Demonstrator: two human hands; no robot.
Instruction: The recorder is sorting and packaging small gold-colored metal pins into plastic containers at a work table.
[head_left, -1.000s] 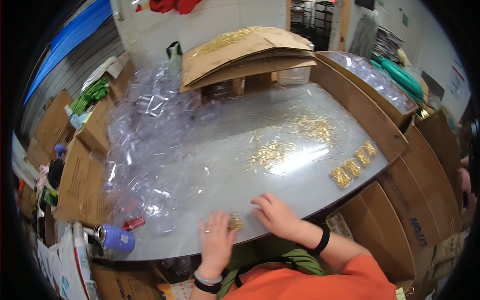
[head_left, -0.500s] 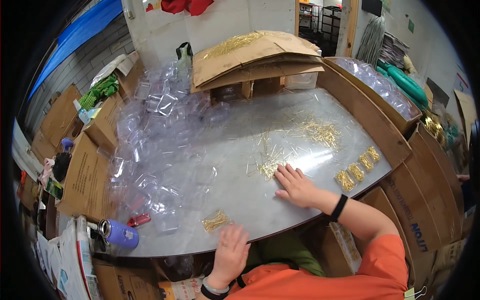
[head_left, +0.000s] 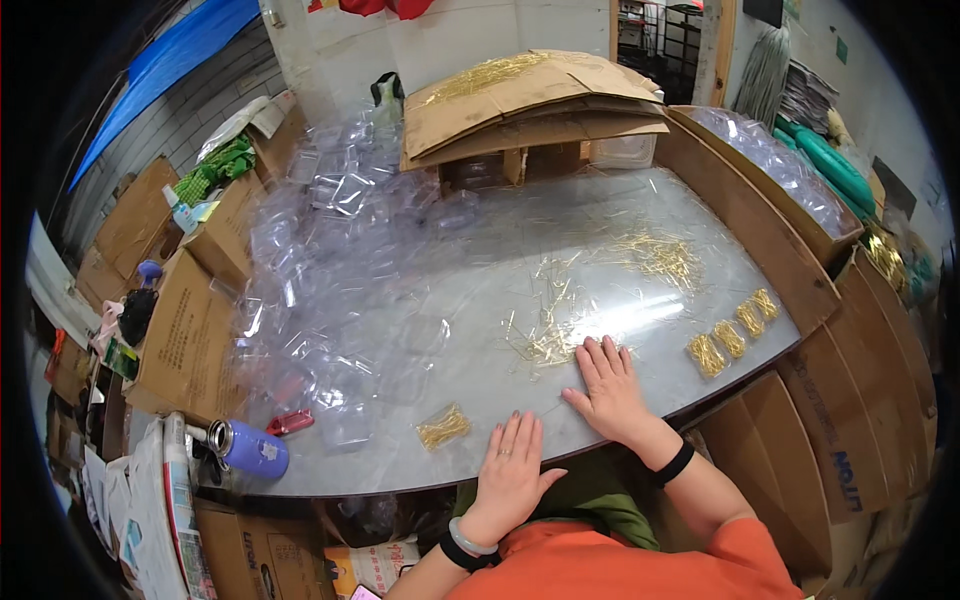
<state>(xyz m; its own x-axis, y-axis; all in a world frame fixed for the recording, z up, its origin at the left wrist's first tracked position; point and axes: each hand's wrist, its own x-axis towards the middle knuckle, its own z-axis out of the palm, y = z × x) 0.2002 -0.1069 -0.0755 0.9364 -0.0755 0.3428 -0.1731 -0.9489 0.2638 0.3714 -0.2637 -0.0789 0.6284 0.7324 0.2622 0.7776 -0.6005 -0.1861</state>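
My left hand (head_left: 510, 470) lies flat on the glossy grey table (head_left: 600, 250) near its front edge, fingers spread, holding nothing. Just left of it sits a small clear packet of gold pins (head_left: 444, 427). My right hand (head_left: 607, 387) rests palm down a little farther in, its fingertips at a loose heap of gold pins (head_left: 545, 340). A second scatter of gold pins (head_left: 660, 255) lies farther back on the right. Three filled packets (head_left: 730, 338) sit in a row by the table's right edge.
A big pile of clear plastic packets (head_left: 330, 250) covers the table's left side. Stacked cardboard sheets (head_left: 530, 95) stand at the back. A purple bottle (head_left: 250, 448) and a red object (head_left: 290, 423) lie at the front left. Cardboard boxes (head_left: 185, 335) flank both sides.
My right hand slid from the table's front edge out to the loose pins. My left hand let go of the pin packet, drew back, then settled flat beside it.
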